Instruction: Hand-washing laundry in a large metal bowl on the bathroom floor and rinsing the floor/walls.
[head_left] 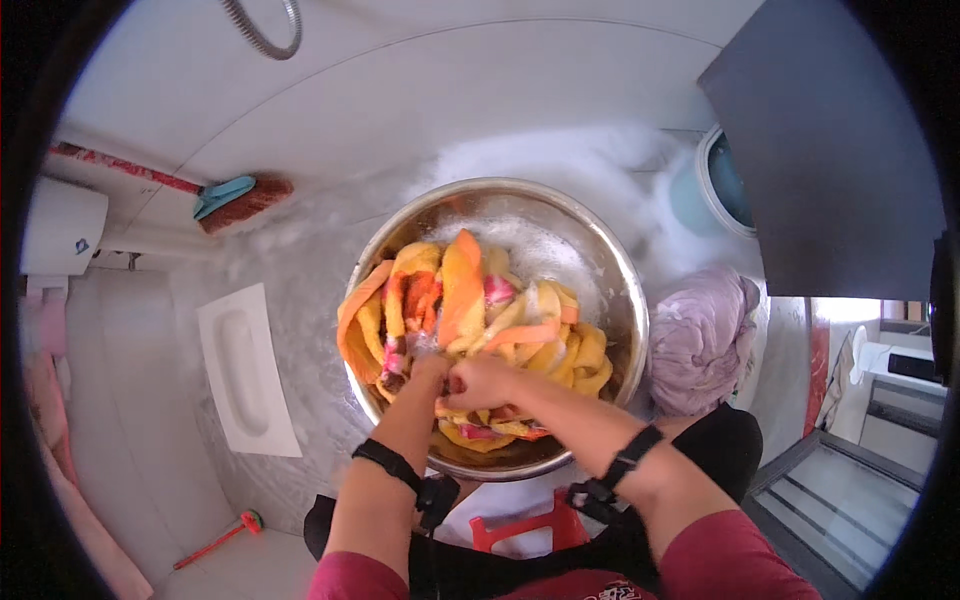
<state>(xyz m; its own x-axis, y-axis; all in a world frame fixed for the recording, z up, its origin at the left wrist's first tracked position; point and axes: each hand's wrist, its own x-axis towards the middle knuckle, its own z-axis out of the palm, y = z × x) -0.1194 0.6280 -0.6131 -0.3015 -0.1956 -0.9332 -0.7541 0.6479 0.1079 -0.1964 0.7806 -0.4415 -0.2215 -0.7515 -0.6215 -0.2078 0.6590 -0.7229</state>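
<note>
A wide steel basin (pixel 632 300) holds a heap of wet, thick cloth (pixel 465 290), yellow and orange with pink and red patches. White suds float on the water at the basin's far side. My left hand (pixel 430 368) is down in the near middle of the heap, closed on the cloth, its fingers partly hidden. Right beside it, my right hand (pixel 482 383) is curled into a fist on the same cloth. The two hands meet closely, and folds of the cloth lie around them.
Foam spreads over the floor behind the basin. A pale mauve bundle of fabric (pixel 705 340) sits close on the right, below a light-blue bucket (pixel 700 190). Left are a squat toilet (pixel 248 370) and a broom (pixel 240 200). A red stool (pixel 530 525) stands between my legs.
</note>
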